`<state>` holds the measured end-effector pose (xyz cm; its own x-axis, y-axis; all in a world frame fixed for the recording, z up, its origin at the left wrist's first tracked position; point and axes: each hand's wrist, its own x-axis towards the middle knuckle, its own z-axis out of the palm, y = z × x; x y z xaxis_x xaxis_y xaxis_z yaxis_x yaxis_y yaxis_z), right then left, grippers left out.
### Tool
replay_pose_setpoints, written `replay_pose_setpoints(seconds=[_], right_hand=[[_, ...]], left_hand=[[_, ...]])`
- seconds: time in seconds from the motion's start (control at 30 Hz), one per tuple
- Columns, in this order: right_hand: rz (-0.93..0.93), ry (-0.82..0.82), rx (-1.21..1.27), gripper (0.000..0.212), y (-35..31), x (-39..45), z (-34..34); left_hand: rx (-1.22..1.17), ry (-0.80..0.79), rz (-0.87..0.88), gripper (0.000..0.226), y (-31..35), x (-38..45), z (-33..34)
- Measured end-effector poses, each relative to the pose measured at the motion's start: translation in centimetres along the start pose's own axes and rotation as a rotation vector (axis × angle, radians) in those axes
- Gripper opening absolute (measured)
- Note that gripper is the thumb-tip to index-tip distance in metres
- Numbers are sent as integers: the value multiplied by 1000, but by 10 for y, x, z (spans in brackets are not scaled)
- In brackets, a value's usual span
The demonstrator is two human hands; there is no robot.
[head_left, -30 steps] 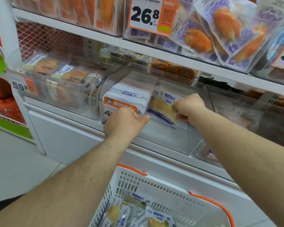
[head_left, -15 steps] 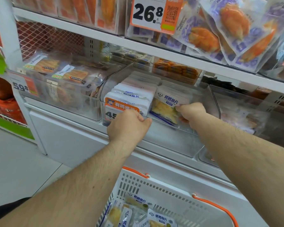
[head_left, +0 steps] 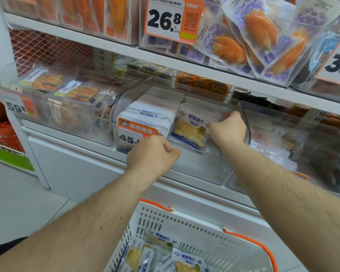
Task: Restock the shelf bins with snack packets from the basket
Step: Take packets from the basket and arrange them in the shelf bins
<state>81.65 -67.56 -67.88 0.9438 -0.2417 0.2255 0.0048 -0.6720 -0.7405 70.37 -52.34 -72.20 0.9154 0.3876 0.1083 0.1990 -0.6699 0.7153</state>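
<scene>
A clear shelf bin (head_left: 200,165) at the middle holds two rows of upright white snack packets. The front packet (head_left: 190,128) of the right row shows yellow fish slices and blue lettering. My right hand (head_left: 229,128) reaches into the bin at that row's right end, fingers curled round the packets' upper corner. My left hand (head_left: 153,154) is a loose fist against the bin's front wall, covering part of the 45.8 price tag (head_left: 133,134); it holds nothing. Below, the white basket (head_left: 185,218) with orange handles carries several more of the same packets (head_left: 186,260).
A neighbouring clear bin (head_left: 67,114) on the left holds other fish snacks behind a 59.8 tag. Another bin (head_left: 302,138) sits to the right. The shelf above (head_left: 185,63) carries hanging packs and a 26.8 tag (head_left: 171,18). White floor lies at the left.
My right hand has slid lower and to the right inside the bin with the packets. My left hand has dropped from the bin's rim to its front wall.
</scene>
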Motion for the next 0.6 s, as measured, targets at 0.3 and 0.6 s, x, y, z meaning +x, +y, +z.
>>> replay_pose_setpoints(seconds=[0.3,0.6], right_hand=[[-307,-69,431,32,29,-114,-7],[3,-488,126,13,154,-165,54]], left_hand=[[172,-478,152,4,-17,-25,14],[476,-886,150,27,-39,-49,39]])
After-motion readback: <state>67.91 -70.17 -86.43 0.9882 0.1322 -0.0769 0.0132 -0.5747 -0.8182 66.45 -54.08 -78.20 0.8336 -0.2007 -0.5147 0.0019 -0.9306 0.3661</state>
